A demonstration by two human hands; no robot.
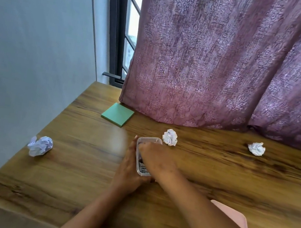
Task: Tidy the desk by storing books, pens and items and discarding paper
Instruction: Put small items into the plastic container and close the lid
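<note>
A small clear plastic box with a printed label rests on the wooden desk near the middle. My left hand grips its left side and near end. My right hand lies over the top of the box, fingers inside or on its rim; what they hold is hidden. Three crumpled paper balls lie on the desk: one at the left, one just behind the box, one at the far right. A green sticky-note pad lies at the back by the curtain.
A purple patterned curtain hangs down onto the back of the desk. A grey wall bounds the left side, with a dark window frame behind. A pink flat object shows partly under my right forearm.
</note>
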